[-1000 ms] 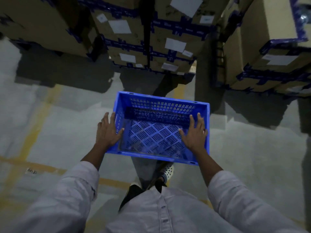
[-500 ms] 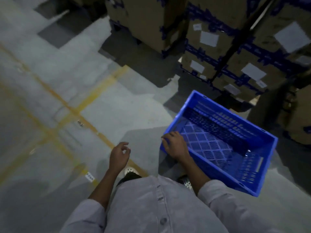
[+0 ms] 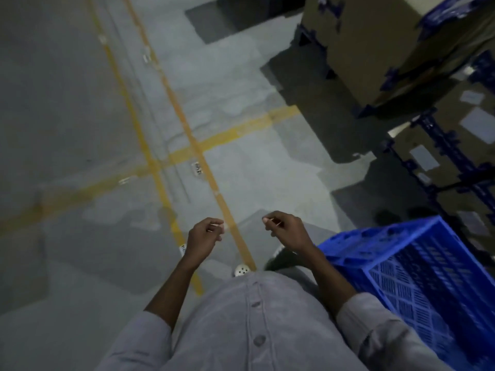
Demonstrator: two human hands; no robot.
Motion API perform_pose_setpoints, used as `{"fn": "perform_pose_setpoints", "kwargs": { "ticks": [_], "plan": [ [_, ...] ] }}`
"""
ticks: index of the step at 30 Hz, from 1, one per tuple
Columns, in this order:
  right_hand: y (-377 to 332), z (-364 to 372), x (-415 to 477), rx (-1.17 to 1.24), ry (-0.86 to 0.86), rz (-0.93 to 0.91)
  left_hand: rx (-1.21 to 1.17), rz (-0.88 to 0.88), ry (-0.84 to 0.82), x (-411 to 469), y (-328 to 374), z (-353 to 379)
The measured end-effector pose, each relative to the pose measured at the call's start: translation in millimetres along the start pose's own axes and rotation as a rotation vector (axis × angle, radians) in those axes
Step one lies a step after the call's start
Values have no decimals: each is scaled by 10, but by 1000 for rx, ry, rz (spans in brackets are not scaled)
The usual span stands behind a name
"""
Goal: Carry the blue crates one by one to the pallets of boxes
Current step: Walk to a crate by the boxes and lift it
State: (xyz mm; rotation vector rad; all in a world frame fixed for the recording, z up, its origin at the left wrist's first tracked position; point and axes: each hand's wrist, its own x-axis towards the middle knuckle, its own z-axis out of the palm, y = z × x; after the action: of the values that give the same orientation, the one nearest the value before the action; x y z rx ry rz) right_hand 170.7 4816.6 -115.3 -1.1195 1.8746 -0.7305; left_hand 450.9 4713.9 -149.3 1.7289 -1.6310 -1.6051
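- Closest in, a grey buttoned shirt [image 3: 254, 325] fills the bottom of the view, with a left sleeve [image 3: 144, 341] and a right sleeve [image 3: 375, 328] ending partway up the bare forearms.
- Just past the shirt, the left hand [image 3: 204, 234] hangs in the air with its fingers loosely curled toward the palm, gripping nothing.
- Level with it and a small gap to its right, the right hand [image 3: 287, 231] hangs the same way, fingers loosely curled and nothing in them. The two hands do not touch.
- Below the gap between the hands, the perforated white toe of a shoe [image 3: 242, 269] shows past the shirt hem.
- Just right of the right hand and forearm, the blue crate [image 3: 417, 279] sits on the floor, its slotted walls facing up toward the camera. The hand is clear of the crate, but whether the forearm brushes the near corner cannot be told.
- Under both hands spreads the grey floor [image 3: 67, 129]. Yellow lines [image 3: 180, 113] run away from the fingertips and cross ahead of the left hand, and a small white floor label [image 3: 197, 168] lies beside the crossing.
- Farthest off, ahead and right of the right hand, stacked cardboard boxes [image 3: 369, 49] stand near the crate's far side. They carry dark blue strapping [image 3: 439, 140] and white labels [image 3: 480, 124].
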Motion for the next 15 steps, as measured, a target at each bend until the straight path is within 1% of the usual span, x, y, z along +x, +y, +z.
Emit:
{"fn": "perform_pose_setpoints", "kwargs": {
  "ticks": [3, 8, 12, 14, 15],
  "plan": [
    [-271, 23, 418, -1, -52, 0, -72, -38, 39, 290, 97, -168],
    [-582, 79, 1405, -26, -111, -13, -143, -100, 124, 1069, 323, -423],
    [-933, -47, 2557, -14, -252, -29, -198, -117, 168, 1858, 702, -691],
    [-1202, -177, 3153, -4, -253, -48, -224, -121, 193, 2217, 962, -858],
    [-1341, -235, 3454, -4, -228, -60, -240, -120, 211, 2413, 1086, -948]
  ]
}}
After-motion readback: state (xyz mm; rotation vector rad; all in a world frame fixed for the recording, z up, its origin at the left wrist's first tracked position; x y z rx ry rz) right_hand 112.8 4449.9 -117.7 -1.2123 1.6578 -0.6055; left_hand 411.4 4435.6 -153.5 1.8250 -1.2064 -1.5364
